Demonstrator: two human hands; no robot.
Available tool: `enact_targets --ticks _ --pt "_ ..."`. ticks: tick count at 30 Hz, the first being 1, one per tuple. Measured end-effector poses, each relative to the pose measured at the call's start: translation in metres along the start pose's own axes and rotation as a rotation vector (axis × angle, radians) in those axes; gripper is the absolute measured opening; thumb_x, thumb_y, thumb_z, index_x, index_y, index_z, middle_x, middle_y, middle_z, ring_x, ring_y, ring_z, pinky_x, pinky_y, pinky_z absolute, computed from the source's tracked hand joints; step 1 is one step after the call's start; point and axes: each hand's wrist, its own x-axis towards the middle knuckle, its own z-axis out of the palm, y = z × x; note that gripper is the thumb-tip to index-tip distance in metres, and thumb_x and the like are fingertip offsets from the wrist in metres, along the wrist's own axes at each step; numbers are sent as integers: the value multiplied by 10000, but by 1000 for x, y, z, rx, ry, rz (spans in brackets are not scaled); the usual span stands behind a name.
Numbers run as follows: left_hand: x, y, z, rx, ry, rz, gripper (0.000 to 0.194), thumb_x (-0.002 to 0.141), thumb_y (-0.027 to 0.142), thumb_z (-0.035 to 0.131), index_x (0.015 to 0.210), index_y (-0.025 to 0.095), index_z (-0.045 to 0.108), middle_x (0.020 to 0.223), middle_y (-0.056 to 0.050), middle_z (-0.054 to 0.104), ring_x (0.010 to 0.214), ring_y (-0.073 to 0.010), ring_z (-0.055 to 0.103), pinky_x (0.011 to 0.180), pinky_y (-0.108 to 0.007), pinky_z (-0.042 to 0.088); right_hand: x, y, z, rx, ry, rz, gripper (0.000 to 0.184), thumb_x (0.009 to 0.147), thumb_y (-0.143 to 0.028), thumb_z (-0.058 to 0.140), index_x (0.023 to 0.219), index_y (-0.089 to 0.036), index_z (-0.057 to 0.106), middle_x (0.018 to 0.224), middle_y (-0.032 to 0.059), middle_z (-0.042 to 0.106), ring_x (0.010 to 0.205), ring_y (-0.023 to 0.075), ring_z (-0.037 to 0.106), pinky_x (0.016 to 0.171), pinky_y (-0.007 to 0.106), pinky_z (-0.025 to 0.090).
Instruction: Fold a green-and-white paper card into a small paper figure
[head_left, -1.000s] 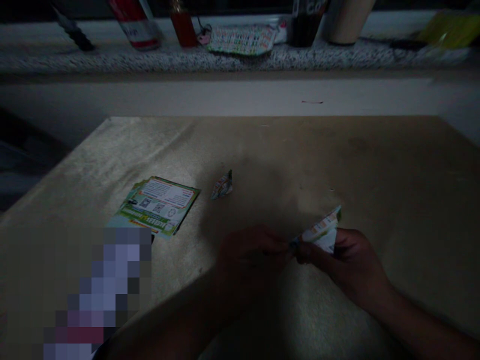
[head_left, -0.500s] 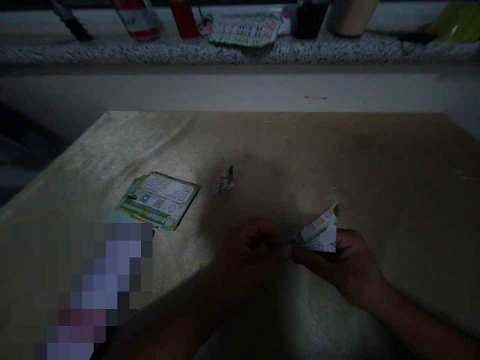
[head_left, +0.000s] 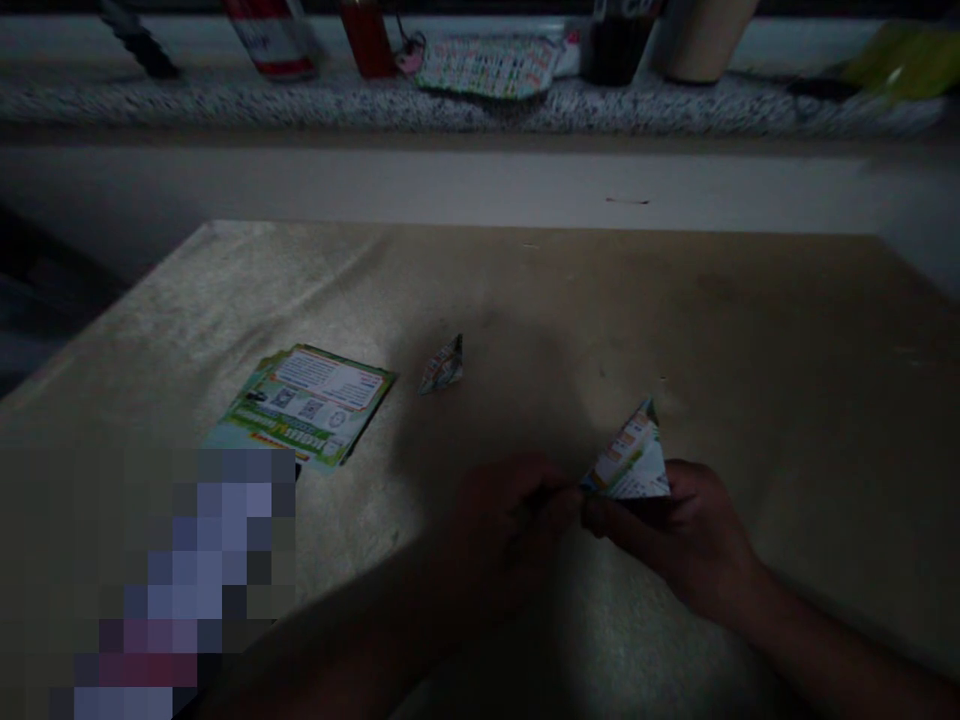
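A printed piece of paper folded into a triangle (head_left: 634,462) is held up above the table, its point upward. My right hand (head_left: 694,530) grips its lower right edge, thumb stretched along the bottom toward the left corner. At that left corner the closed fingers of my left hand (head_left: 517,520) pinch the paper; the hand is dark and its fingertips are hard to make out. A smaller folded paper piece (head_left: 442,366) lies on the table beyond my left hand. Left of it lies a stack of green and white printed leaflets (head_left: 315,400).
The brown table (head_left: 750,330) runs back to a pale wall. On a speckled stone ledge (head_left: 450,110) stand a red and white can (head_left: 274,40), a red bottle (head_left: 367,40), a dark container (head_left: 621,45) and a patterned packet (head_left: 487,65). A blurred-out patch covers the lower left.
The folded paper has tilted in my hands, so that its printed face shows more fully as a triangle. My left fingers have closed in more tightly by its left corner.
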Motion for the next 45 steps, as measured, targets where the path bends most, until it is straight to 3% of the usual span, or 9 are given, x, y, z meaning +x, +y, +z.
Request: enact_targets --ticks 7,13,21,26,30,34,39,45 --pt "1 -4 1 -26 -28 -64 286 976 365 534 795 169 640 648 30 533 595 -112 454 543 -226 336 0 4 3 90 -24 49 260 811 -331 781 649 -168 659 549 -45 487 482 73 403 442 208 337" --pt "1 -8 1 -62 -67 -55 303 1008 395 482 860 178 633 700 19 544 635 -125 468 574 -238 352 2 -1 4 184 -36 -19 150 831 -288 775 735 -182 731 678 3 666 615 115 579 561 227 484" --pt "1 -4 0 -69 -105 28 297 1020 346 459 828 172 605 687 19 532 615 -119 462 570 -239 346 1 0 5 201 -89 -12 132 787 -285 826 792 -180 746 657 -5 629 576 113 540 519 234 462" --pt "0 2 -5 -37 -99 25 301 1017 340 468 894 165 680 726 -6 595 621 -126 487 584 -249 362 4 -1 3 211 -9 -65 232 885 -359 731 756 -167 727 629 9 650 564 105 568 521 219 463" --pt "-1 2 -5 -33 -79 14 317 1012 354 468 902 156 690 749 -26 641 635 -136 522 592 -251 377 5 -1 -1 223 14 -61 254 883 -378 739 749 -163 726 595 5 648 542 92 564 505 197 444" --pt "-2 3 -4 -59 -131 13 299 1018 306 446 962 165 704 853 -49 709 725 -157 606 667 -258 437 4 -1 -2 277 -8 -65 260 874 -399 744 758 -167 738 625 20 675 564 117 596 528 227 481" --pt "-4 1 -3 14 -46 40 336 1008 357 461 820 163 662 709 -28 640 607 -138 530 577 -248 398 5 -4 -1 242 31 -76 376 922 -461 677 706 -163 754 576 36 678 552 137 618 517 244 478" --pt "-6 -1 -2 -12 -29 19 384 1022 415 435 800 175 635 609 9 526 545 -126 437 509 -249 333 6 -6 0 280 6 -68 359 923 -443 688 695 -177 763 556 26 677 525 113 590 501 219 454"
